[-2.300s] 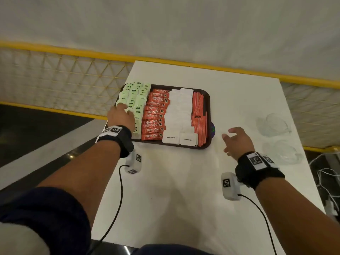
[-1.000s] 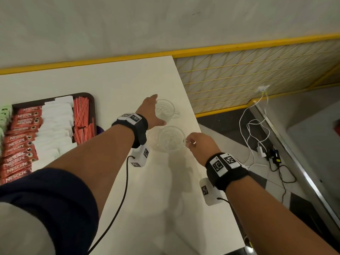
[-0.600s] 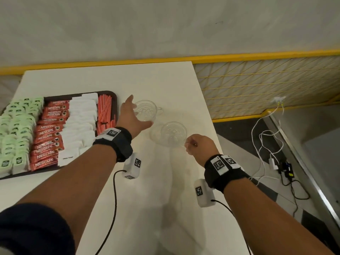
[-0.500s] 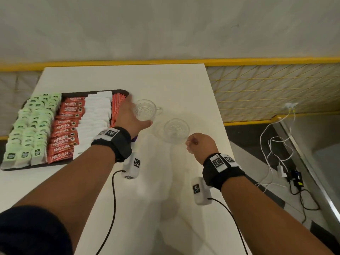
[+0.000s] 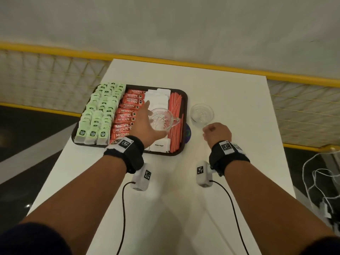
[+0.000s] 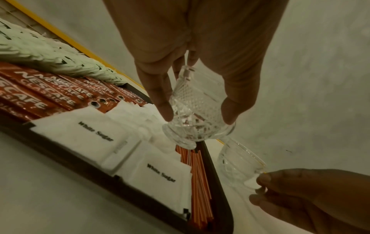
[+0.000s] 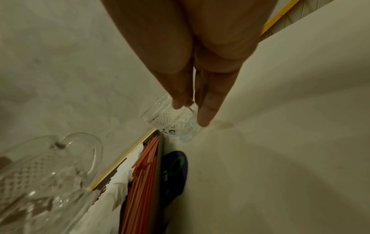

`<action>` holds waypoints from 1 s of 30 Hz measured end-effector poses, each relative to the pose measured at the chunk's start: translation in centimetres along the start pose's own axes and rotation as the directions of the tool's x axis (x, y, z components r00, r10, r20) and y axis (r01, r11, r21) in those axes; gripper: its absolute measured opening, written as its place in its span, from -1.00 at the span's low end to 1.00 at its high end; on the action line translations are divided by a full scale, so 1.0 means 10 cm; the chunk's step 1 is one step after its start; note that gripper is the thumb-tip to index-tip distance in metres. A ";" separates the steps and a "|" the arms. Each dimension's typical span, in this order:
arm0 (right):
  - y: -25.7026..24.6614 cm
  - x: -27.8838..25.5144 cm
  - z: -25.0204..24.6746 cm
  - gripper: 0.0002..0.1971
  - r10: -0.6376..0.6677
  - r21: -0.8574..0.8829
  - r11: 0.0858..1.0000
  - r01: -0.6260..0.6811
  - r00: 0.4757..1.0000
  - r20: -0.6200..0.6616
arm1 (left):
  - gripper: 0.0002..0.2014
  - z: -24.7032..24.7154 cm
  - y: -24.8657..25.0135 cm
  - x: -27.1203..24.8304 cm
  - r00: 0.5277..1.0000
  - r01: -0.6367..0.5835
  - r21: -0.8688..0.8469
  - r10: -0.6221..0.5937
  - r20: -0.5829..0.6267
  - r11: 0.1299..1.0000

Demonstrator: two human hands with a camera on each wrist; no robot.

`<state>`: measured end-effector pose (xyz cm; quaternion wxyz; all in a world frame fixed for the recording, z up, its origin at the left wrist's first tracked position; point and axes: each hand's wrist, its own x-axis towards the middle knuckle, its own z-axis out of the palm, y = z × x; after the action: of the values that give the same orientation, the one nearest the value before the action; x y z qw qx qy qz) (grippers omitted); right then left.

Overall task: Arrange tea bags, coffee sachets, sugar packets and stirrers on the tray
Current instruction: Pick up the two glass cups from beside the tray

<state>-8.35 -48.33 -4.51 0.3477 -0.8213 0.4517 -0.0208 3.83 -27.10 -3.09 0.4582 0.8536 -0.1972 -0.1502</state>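
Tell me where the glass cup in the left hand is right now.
In the head view the glass cup is held by the left hand above the tray's sugar packets, left of the stirrers.

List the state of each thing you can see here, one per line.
Left hand: grips left cup, lifted over the tray.
Left cup: empty, held upright.
Right hand: pinches right cup's handle.
Right cup: empty, upright, beside the tray.
Tray: on the table, full.
Tea bags: in rows, far left.
Coffee sachets: stacked in a column.
Sugar packets: flat, overlapping.
Stirrers: bundled along the right edge.
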 end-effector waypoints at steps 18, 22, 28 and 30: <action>-0.38 0.20 0.30 -0.65 0.090 0.111 0.990 -0.081 0.992 -0.082 | 0.18 -0.23 -0.07 -0.07 0.987 -0.036 0.008 0.034 0.158 0.999; -0.30 -0.12 0.14 -0.78 -0.098 0.233 0.967 0.102 0.995 -0.026 | 0.20 -0.09 0.03 -0.07 0.959 -0.055 -0.003 0.054 0.278 0.998; 0.06 -0.41 -0.12 -0.79 -0.154 0.463 0.886 0.006 0.947 0.282 | 0.23 0.20 0.30 0.00 0.886 -0.172 0.038 0.138 0.444 0.984; 0.20 -0.43 -0.17 -0.92 -0.156 0.469 0.883 0.004 0.945 0.286 | 0.22 0.30 0.34 0.02 0.864 -0.212 0.048 0.164 0.475 0.976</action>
<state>-12.93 -46.68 -3.22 0.5997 -0.7255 0.3375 -0.0108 2.02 -31.10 -1.85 0.3667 0.7902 -0.3914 -0.2964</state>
